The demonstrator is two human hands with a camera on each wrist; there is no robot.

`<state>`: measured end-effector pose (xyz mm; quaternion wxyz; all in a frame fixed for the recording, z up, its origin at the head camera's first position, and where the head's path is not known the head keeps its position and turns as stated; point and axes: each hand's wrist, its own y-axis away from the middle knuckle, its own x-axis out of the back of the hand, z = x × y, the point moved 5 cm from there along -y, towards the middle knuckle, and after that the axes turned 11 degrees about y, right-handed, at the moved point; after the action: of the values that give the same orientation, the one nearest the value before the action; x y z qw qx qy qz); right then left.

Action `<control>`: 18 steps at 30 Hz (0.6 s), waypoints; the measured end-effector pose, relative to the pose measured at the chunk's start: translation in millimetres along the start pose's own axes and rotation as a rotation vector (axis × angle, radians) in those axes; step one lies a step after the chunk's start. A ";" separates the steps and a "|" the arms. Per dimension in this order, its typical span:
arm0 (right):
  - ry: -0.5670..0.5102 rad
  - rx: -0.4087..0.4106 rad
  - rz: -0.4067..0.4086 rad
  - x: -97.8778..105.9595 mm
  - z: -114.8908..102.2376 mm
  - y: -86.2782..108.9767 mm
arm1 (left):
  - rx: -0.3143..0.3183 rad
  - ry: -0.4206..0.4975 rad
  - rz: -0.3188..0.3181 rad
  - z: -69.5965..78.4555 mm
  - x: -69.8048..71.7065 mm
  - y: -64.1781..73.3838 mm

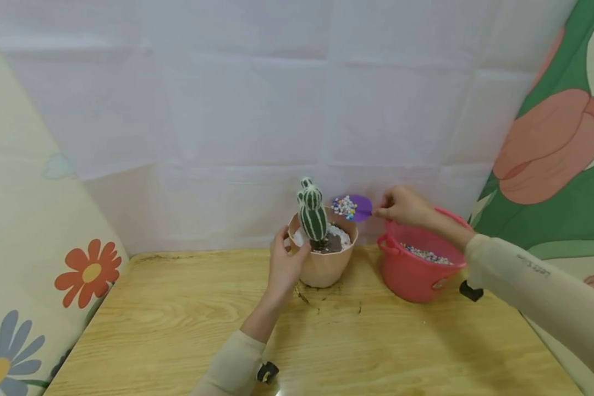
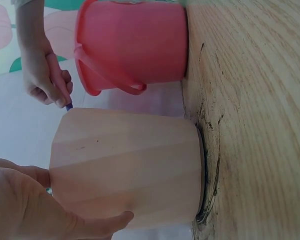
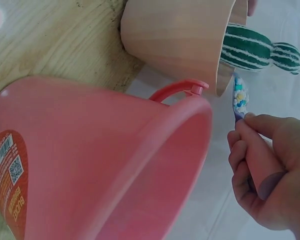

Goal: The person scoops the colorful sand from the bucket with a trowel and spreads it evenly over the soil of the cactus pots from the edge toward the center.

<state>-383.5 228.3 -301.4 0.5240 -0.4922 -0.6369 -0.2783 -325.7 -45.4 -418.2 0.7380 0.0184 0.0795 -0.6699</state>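
Observation:
A peach flowerpot point(image 1: 326, 267) stands on the table, holding a green, white-striped cactus point(image 1: 313, 220) with dark soil and white bits round its base. My left hand point(image 1: 284, 264) grips the pot's left side at the rim, a digit lying along the outer wall point(image 2: 125, 165). In my right hand point(image 3: 275, 165) is the pink handle point(image 3: 260, 157) of a small trowel, whose purple blade point(image 1: 363, 208) carries a heap of multicoloured beads point(image 1: 344, 207). The blade is level over the pot's right rim, beside the cactus.
A red bucket point(image 1: 416, 280) with more small beads point(image 1: 428, 254) inside stands right of the pot, under my right forearm. Dark crumbs point(image 1: 302, 295) lie on the wooden table point(image 1: 178, 319) about the pot. A white cloth point(image 1: 227, 110) hangs behind.

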 end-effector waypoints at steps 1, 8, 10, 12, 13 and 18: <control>0.007 0.002 0.004 -0.4 -0.3 0.0 | 0.000 0.000 0.001 -0.1 0.1 0.4; 0.091 0.012 0.028 -1.5 -3.8 -0.6 | 0.006 0.024 0.006 -0.9 0.6 0.3; 0.116 0.014 0.033 -1.3 -6.3 -0.3 | 0.008 0.030 0.008 -1.3 1.1 0.0; 0.140 0.017 0.035 -1.1 -9.2 0.3 | 0.011 0.033 0.010 -1.8 1.7 -0.3; 0.148 0.021 0.038 -1.0 -10.9 0.5 | 0.013 0.035 0.010 -2.1 2.2 -0.5; 0.195 0.042 0.064 -0.1 -17.7 0.9 | -0.001 0.058 0.008 -1.6 3.9 -1.6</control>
<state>-375.8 213.1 -296.4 0.6024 -0.4717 -0.5725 -0.2947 -327.1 -49.2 -420.2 0.7380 0.0376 0.1012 -0.6661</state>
